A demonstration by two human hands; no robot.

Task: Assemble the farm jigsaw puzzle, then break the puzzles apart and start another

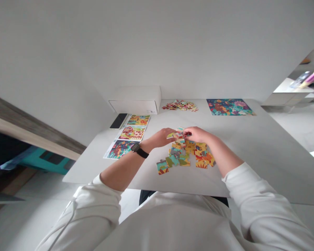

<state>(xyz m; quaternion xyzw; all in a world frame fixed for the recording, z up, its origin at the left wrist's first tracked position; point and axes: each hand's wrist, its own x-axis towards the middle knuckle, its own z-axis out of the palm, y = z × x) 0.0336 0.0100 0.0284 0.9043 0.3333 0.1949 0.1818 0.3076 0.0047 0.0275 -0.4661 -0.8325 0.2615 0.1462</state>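
Observation:
A partly joined jigsaw puzzle (183,151) in yellow, green and blue lies on the table in front of me. At its far left edge, my left hand (162,137), with a dark watch on the wrist, has thumb and fingers around a yellow-green puzzle piece (170,135). My right hand (199,135) is closed in a pinch at the far edge, on a small puzzle piece with some red, mostly covered by the fingers. Two pieces at the near right (201,165) and one at the near left (162,167) sit at the puzzle's border.
A white box (136,99) stands against the wall, with a heap of puzzle pieces (180,105) beside it. A dark colourful picture sheet (229,107) lies at the back right. On the left are a phone (118,121) and a sheet with three pictures (132,133).

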